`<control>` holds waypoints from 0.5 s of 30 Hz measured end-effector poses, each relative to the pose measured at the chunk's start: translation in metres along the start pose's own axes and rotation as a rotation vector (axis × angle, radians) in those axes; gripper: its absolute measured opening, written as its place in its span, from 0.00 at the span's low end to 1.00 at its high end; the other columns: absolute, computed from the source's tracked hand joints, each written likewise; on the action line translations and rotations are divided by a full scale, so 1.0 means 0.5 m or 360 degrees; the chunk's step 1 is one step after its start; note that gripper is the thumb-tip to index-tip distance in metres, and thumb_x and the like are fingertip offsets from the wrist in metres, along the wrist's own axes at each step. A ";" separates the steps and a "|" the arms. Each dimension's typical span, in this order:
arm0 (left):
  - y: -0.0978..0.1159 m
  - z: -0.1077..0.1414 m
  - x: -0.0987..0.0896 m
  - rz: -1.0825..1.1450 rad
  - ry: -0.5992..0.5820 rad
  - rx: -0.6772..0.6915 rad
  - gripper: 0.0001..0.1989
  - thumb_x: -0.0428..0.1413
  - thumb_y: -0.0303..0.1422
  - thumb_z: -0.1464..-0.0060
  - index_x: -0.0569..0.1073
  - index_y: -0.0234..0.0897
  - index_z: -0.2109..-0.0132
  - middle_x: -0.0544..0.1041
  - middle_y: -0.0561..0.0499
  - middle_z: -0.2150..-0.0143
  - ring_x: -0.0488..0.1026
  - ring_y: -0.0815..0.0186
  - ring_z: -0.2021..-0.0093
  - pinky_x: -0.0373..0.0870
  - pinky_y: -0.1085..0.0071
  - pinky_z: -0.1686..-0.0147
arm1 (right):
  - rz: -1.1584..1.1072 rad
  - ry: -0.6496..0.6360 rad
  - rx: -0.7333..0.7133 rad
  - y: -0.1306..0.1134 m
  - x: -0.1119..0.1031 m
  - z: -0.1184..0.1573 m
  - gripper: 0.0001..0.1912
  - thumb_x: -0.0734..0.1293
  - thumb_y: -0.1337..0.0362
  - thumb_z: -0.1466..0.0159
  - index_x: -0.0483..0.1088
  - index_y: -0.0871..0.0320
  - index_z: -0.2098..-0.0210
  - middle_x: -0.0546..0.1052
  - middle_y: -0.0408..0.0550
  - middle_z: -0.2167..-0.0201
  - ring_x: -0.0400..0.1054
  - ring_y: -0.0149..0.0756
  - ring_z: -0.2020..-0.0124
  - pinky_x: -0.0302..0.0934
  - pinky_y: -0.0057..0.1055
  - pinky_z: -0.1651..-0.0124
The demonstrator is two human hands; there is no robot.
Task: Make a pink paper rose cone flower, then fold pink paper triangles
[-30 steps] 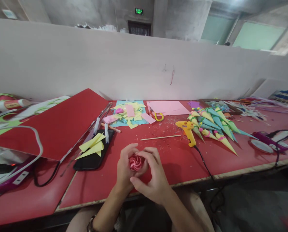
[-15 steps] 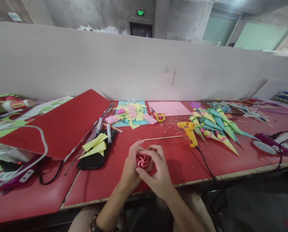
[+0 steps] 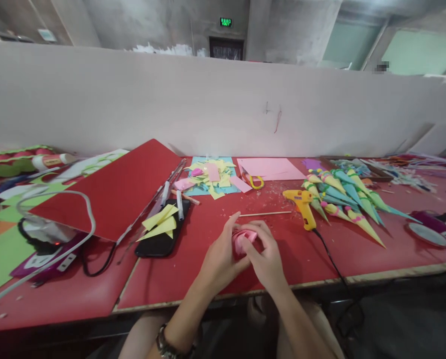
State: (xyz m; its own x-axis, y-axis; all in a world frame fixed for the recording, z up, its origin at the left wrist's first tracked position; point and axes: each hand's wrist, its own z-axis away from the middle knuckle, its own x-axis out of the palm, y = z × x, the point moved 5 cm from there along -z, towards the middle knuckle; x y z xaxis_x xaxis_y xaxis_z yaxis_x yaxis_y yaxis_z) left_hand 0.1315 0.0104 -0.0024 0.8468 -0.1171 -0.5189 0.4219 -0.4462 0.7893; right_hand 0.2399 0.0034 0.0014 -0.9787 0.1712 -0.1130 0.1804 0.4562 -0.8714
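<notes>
A small pink paper flower [image 3: 245, 236] is between my two hands above the red table's front part. My left hand [image 3: 221, 259] wraps round its left side. My right hand [image 3: 267, 257] holds it from the right, with the thumb pressed on the folded paper. Just beyond my fingers lies a thin wooden stick [image 3: 269, 214]. A yellow glue gun [image 3: 301, 207] rests to the right of my hands, its black cord running over the table edge.
Left are a black phone [image 3: 159, 247] under yellow paper pieces [image 3: 159, 223], markers, a red sheet [image 3: 114, 194] and a power strip [image 3: 64, 254]. Paper scraps [image 3: 213, 174], scissors [image 3: 257, 182] and a pink sheet [image 3: 273, 168] lie behind. Paper cones [image 3: 357, 219] are at right.
The view has shifted left, so the table things appear further right. The flower has been turned, its swirled face no longer showing, and my right thumb now presses on it.
</notes>
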 end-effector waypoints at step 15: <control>-0.010 -0.002 -0.007 0.0055 0.0060 0.0069 0.33 0.50 0.26 0.52 0.47 0.37 0.40 0.64 0.39 0.46 0.68 0.60 0.52 0.66 0.62 0.54 | 0.0262 -0.0134 -0.0235 -0.024 0.011 0.009 0.19 0.64 0.68 0.45 0.66 0.52 0.53 0.66 0.48 0.59 0.64 0.38 0.56 0.61 0.35 0.52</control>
State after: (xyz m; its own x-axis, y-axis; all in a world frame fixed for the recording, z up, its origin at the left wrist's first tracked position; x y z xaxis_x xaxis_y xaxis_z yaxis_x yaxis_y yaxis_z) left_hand 0.1269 0.0138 -0.0042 0.8725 -0.1001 -0.4782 0.3784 -0.4807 0.7910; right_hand 0.2318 -0.0050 0.0093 -0.9385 0.1832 -0.2926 0.3445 0.5521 -0.7593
